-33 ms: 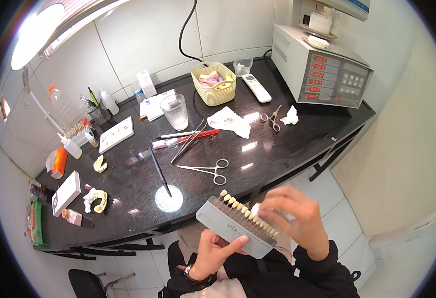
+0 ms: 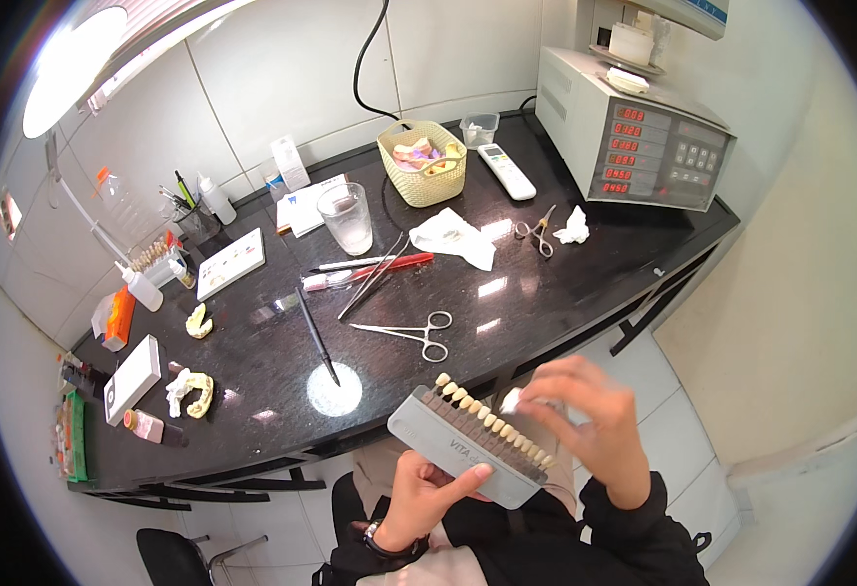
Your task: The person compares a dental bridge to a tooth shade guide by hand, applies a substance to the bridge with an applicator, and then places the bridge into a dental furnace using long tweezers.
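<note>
My left hand (image 2: pixel 433 496) grips a dental shade guide (image 2: pixel 428 433), a grey holder with a row of tooth-coloured tabs along its far edge, tilted down to the right in front of my body. The thumb lies on its face and the other fingers are mostly hidden behind it. Just off the tabs, my right hand (image 2: pixel 590 415) pinches a small white piece (image 2: pixel 511 400) between its fingertips. The piece is bright and blurred, so its kind is unclear. On the dark worktop beyond the guide lie scissor-handled forceps (image 2: pixel 409 335) and a black pen-like tool (image 2: pixel 318 337).
The worktop (image 2: pixel 282 420) ends just beyond the guide. On it are dental casts (image 2: pixel 195 393), long tweezers (image 2: pixel 375 278), a glass (image 2: pixel 347 223), a tissue (image 2: pixel 453 239), a yellow basket (image 2: pixel 424 181), a remote (image 2: pixel 507 173) and a control unit (image 2: pixel 634 137). A chair (image 2: pixel 174 557) stands lower left.
My right hand has shifted slightly up and away from the tabs with the white piece. The left hand and shade guide stay nearly in place.
</note>
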### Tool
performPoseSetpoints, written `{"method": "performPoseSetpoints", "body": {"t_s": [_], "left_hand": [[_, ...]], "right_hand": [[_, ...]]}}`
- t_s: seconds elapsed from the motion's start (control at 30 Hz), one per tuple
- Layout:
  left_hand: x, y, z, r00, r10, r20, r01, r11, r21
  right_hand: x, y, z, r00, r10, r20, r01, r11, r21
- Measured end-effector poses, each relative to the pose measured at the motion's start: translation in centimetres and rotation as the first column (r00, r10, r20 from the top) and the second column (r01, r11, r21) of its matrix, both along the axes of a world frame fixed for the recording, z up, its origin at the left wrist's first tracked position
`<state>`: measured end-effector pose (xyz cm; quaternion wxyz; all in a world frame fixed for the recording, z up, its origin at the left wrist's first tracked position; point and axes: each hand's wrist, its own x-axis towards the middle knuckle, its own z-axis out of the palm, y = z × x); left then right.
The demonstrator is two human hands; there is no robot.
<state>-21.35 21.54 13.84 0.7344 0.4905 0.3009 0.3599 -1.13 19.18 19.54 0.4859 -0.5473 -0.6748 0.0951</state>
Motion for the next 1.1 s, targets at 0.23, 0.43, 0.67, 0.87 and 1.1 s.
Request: {"method": "performPoseSetpoints", "body": {"t_s": [0.23, 0.43, 0.67, 0.87, 1.1], "left_hand": [[0.0, -0.3, -0.3, 1.000, 0.006, 0.015, -0.006, 0.999, -0.034], [0.0, -0.1, -0.3, 1.000, -0.001, 0.027, 0.002, 1.000, -0.028], [-0.4, -0.2, -0.3, 1.000, 0.009, 0.007, -0.009, 0.999, -0.036], [-0.3, -0.1, -0.6, 0.999, -0.036, -0.013, 0.036, 0.999, -0.006], [-0.8, -0.3, -0.9, 0.997, -0.073, -0.034, 0.073, 0.997, -0.012]], "right_hand": [[-0.3, -0.7, 0.6, 0.988, 0.136, -0.066, -0.137, 0.991, -0.002], [-0.9, 0.6, 0.1, 0.990, 0.140, -0.025, -0.141, 0.989, -0.047], [-1.2, 0.8, 0.6, 0.990, 0.132, -0.055, -0.130, 0.990, 0.052], [-2.0, 1.9, 0.5, 0.976, 0.217, 0.015, -0.217, 0.976, 0.018], [-1.5, 2.0, 0.7, 0.992, 0.124, 0.001, -0.124, 0.992, 0.029]]}}
